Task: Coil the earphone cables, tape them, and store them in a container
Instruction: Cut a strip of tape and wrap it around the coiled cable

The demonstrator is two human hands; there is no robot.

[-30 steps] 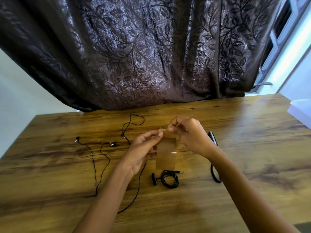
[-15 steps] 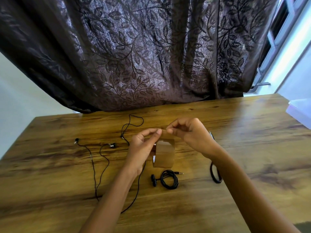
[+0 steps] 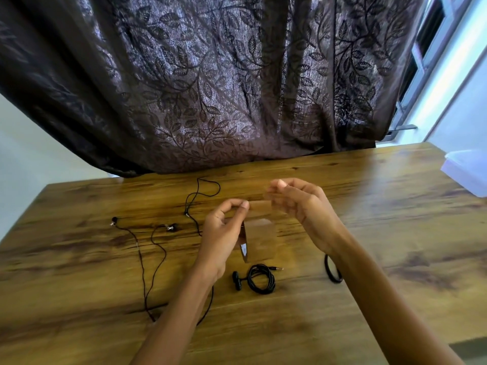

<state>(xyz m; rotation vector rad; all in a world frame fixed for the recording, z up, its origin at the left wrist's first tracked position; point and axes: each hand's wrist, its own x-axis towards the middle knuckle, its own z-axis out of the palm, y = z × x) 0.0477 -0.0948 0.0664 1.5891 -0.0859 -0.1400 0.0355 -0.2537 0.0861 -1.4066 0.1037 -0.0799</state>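
Taping step judged underway. Tape strip [image 3: 259,233] was pinched by left hand [image 3: 224,233] above coiled earphone [image 3: 261,279] on table [image 3: 369,233]. Right hand [image 3: 303,204] blurred, grip could not be told. Next judged: strip lowered, wrapped round coil.

Wooden table [image 3: 395,233]: coiled earphone [image 3: 261,279], loose earphone [image 3: 142,259], black band [image 3: 332,272], clear container [image 3: 469,169]

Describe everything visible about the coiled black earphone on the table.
The coiled earphone is black: thin cable wound into a small round loop of several turns, lying flat on the wooden table. Its metal jack plug sticks out at the upper right; its earbuds lie together just left of the coil on a short tail. No tape shows on it. Neither the left hand nor the right hand touches it; the tape strip pinched by the left hand hangs above it.
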